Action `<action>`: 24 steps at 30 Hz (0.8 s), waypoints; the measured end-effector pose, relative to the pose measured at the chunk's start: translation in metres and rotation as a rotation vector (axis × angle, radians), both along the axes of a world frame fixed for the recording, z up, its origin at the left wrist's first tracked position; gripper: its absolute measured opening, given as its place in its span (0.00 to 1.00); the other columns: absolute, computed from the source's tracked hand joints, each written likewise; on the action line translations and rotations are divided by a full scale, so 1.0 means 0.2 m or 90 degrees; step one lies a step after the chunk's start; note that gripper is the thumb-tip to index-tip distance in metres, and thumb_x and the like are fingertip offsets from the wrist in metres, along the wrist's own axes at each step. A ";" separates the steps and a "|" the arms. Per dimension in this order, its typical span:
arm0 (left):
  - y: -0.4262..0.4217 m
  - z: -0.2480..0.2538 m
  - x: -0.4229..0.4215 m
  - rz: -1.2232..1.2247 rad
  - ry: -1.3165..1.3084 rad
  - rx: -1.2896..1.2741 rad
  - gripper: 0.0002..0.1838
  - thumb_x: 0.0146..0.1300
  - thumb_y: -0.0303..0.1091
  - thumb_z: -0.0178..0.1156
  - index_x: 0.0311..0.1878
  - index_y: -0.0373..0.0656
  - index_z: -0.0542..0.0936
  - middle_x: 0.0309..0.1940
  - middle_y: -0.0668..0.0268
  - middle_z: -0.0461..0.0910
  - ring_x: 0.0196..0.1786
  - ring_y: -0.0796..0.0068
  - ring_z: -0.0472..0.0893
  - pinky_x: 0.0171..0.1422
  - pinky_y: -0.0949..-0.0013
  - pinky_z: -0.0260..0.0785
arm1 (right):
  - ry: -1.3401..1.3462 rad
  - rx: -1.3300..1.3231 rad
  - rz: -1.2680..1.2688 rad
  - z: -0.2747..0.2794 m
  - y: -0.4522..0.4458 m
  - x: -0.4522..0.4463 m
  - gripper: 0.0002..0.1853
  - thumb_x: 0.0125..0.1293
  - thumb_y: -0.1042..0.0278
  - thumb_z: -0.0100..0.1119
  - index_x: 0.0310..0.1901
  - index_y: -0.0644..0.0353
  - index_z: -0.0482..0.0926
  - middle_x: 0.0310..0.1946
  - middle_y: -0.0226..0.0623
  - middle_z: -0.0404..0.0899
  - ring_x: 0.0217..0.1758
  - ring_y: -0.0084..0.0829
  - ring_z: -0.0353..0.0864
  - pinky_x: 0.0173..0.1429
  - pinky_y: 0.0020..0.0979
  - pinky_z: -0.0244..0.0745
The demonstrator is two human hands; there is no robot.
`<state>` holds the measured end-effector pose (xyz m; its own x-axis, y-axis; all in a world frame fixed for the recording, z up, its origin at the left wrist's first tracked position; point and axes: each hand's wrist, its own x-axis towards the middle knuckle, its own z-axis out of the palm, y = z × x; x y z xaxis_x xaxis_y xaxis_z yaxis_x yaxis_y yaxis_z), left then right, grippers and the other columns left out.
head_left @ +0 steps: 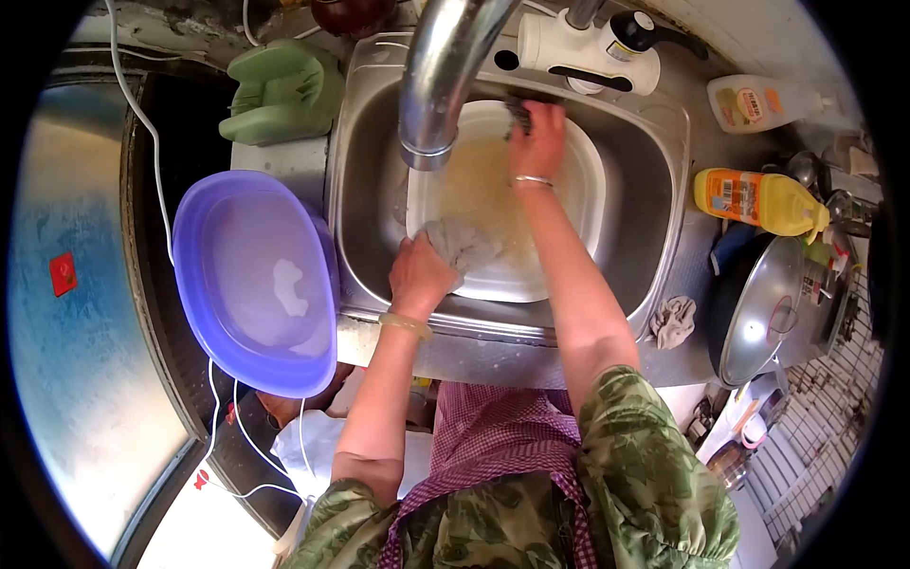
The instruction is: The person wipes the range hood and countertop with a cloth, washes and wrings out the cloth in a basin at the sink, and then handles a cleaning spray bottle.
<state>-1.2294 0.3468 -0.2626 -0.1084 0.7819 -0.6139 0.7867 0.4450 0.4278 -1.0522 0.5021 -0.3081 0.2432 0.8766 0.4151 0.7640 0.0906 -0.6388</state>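
Note:
Inside the metal sink (373, 175) lies a large white basin (593, 185) with cloudy, yellowish water in it. My left hand (422, 275) is at the basin's lower left rim, its fingers closed on a wet grey cloth (460, 248) that spreads over the inner edge. At the far upper rim, my right hand (538, 142) presses a dark scrubber (518, 114), seemingly a scouring pad, against the basin; its fingers are partly blurred. The curved metal faucet (445, 76) hangs over the basin's upper left side, between the camera and the sink.
A purple tub (186, 275) of cloudy water stands left of the sink. Behind it is a green rack (284, 92). To the right are a white bottle (758, 102), a yellow bottle (758, 199), a crumpled cloth (673, 322) and a lidded pan (758, 308).

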 end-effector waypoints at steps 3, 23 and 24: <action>0.02 0.05 0.00 0.000 0.003 -0.029 0.34 0.46 0.41 0.71 0.57 0.39 0.74 0.54 0.46 0.75 0.58 0.47 0.77 0.62 0.56 0.71 | 0.058 -0.121 0.302 -0.01 0.01 -0.32 0.16 0.54 0.74 0.59 0.46 0.53 0.81 0.52 0.39 0.74 0.59 0.44 0.73 0.60 0.44 0.73; -0.06 -0.01 -0.13 -0.119 -0.047 0.163 0.36 0.42 0.42 0.75 0.55 0.38 0.74 0.58 0.45 0.69 0.58 0.44 0.75 0.62 0.53 0.70 | 0.399 -0.207 0.302 -0.22 -0.21 -0.42 0.15 0.50 0.78 0.71 0.41 0.57 0.81 0.38 0.33 0.81 0.42 0.30 0.81 0.50 0.30 0.76; -0.07 -0.01 -0.14 -0.133 -0.044 0.168 0.36 0.41 0.41 0.75 0.56 0.38 0.74 0.59 0.45 0.69 0.59 0.44 0.75 0.62 0.53 0.70 | 0.409 -0.287 0.403 -0.25 -0.29 -0.41 0.15 0.50 0.78 0.71 0.41 0.57 0.81 0.38 0.33 0.81 0.43 0.30 0.81 0.50 0.30 0.75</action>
